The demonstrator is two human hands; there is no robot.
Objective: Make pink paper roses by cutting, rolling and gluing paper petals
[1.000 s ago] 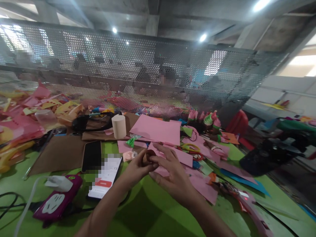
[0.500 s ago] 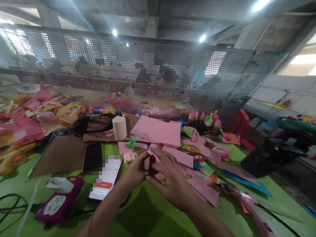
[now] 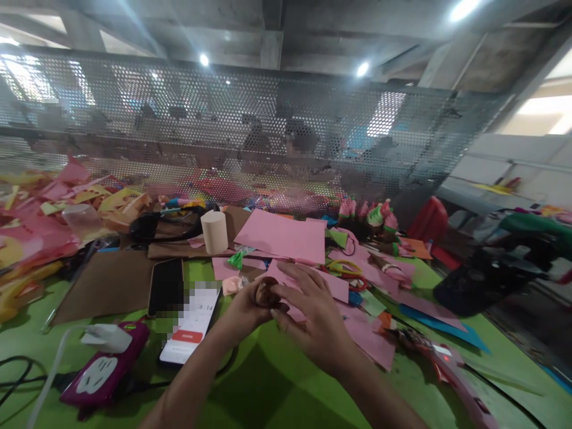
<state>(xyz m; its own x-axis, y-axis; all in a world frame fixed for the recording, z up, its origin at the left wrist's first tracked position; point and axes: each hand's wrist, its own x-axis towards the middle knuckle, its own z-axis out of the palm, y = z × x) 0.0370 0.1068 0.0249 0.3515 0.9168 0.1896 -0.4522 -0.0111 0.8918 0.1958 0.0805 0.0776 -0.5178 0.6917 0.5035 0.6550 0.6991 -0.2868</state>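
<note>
Showing "8 14", perhaps: phone screen [image 3: 192,325]

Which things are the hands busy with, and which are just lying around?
Busy with:
left hand
right hand
small brown roll, held between the fingertips of both hands

Lying around:
pink paper sheet
cream cylinder
two phones
purple power strip
brown cardboard
green table

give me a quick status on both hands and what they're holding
Left hand and right hand pinching a small brown rolled piece between them. Held above green table. Pink paper sheets behind, nothing blocking.
</note>
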